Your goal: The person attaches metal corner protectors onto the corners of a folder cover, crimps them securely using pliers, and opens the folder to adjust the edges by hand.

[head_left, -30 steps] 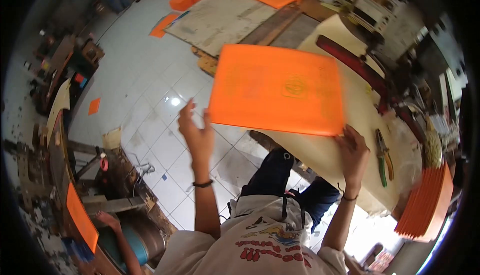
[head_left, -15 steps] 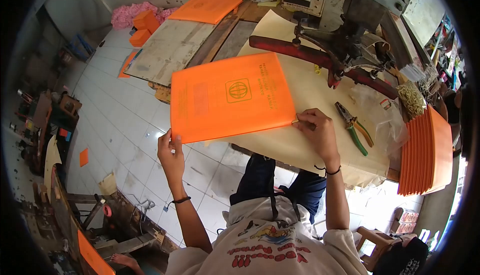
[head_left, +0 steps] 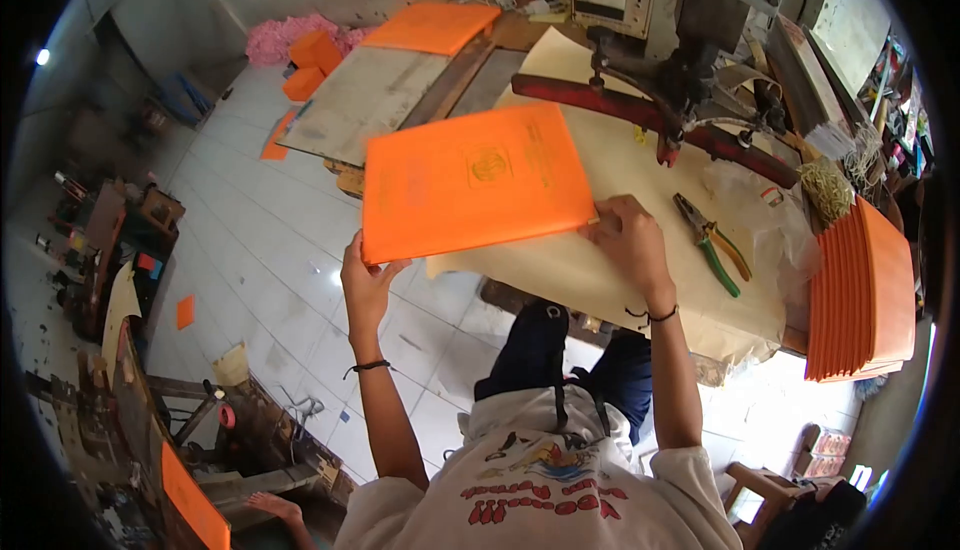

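Left fingers [head_left: 355, 254] and right fingers [head_left: 612, 218] grip the orange folder [head_left: 455, 190] at its near corners, tiled floor [head_left: 265, 240] extending beyond its left edge.

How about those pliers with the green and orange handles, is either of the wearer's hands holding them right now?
No, the pliers lie on the tan paper, apart from the left hand and right hand.

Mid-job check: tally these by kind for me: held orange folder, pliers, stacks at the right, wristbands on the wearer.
Held orange folder: 1
Pliers: 1
Orange stack at right: 1
Dark wristbands: 2
Total: 5
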Tool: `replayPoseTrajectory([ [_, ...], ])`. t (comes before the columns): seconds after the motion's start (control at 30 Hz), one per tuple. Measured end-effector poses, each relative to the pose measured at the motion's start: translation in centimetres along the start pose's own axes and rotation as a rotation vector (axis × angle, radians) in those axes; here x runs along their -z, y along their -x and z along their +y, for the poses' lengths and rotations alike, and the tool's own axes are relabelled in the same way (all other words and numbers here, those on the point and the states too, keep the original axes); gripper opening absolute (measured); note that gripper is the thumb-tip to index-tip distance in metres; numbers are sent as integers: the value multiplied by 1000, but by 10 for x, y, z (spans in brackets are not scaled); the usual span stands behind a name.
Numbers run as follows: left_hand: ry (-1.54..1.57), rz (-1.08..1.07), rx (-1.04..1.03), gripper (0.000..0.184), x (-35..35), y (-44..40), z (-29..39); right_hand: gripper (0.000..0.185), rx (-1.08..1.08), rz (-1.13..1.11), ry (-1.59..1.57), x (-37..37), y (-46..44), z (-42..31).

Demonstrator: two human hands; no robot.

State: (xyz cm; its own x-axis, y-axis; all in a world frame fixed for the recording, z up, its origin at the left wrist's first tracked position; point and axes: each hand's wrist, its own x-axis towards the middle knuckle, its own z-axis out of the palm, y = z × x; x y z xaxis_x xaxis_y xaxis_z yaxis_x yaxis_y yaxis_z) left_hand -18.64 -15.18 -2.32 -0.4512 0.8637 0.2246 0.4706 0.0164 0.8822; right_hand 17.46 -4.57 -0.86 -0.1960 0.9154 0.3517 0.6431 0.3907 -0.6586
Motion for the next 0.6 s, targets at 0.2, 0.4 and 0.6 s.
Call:
replayPoseTrajectory([
  [0.2,78,-102,-54,78,12,-40,-36,32,-61,57,-45,-14,29,-29],
  [0.4,176,378,16,73,-13,-28,-60,29,129,-21,-14,-3,44,-43],
  [0.6,514,168,139,70,-89,42,-3,29,-41,-115,-38,-3,28,-33],
])
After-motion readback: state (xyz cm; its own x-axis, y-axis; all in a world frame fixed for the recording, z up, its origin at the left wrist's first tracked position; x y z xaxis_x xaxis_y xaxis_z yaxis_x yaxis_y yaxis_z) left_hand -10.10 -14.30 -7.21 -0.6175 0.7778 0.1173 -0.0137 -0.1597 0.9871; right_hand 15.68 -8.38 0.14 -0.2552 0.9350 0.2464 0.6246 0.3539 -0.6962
